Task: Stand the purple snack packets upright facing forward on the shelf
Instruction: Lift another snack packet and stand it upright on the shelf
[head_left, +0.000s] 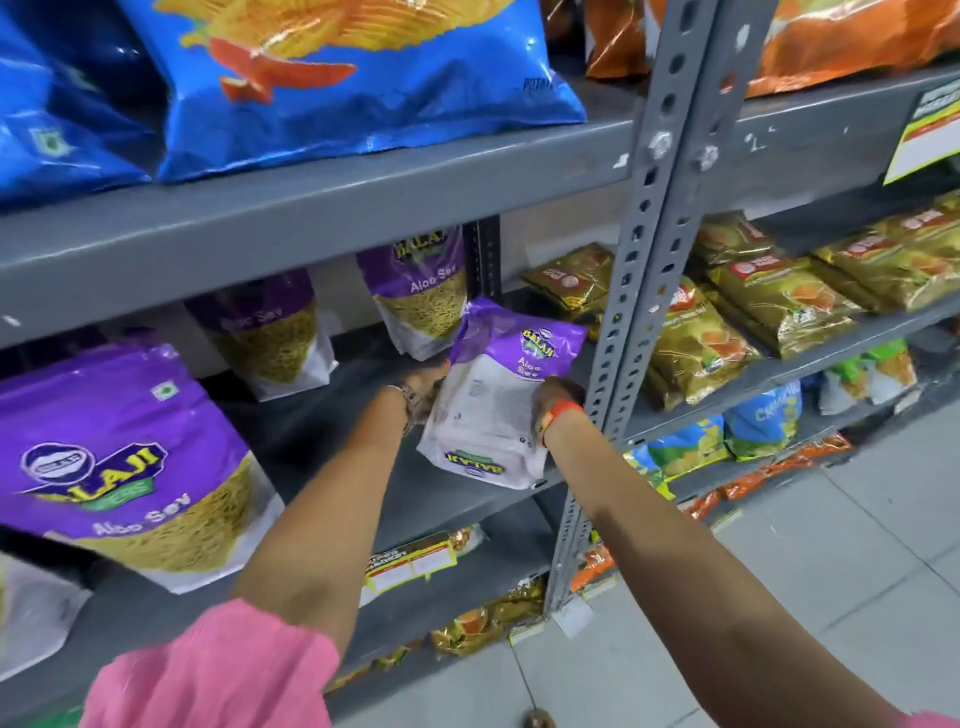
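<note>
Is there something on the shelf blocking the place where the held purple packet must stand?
Nothing visible blocks it. Both hands hold the packet over a bare stretch of shelf, between the upright purple packets and the metal post.

Both hands reach onto the middle shelf (332, 415), the left hand (423, 387) and the right hand (558, 397) on either side of one snack packet (498, 395), which stands between them with its back turned toward the person. Directly behind the hands, deeper on the same shelf, another packet (421, 291) stands upright facing forward. Left of the left hand a third packet (270, 332) stands farther back, and far left, nearest the person, a fourth (124, 467) leans forward. Just right of the right hand rises the perforated upright post (623, 332); beyond it lie stacked packs (779, 301). Above the hands, large bags (337, 83) sit on the upper shelf.
</note>
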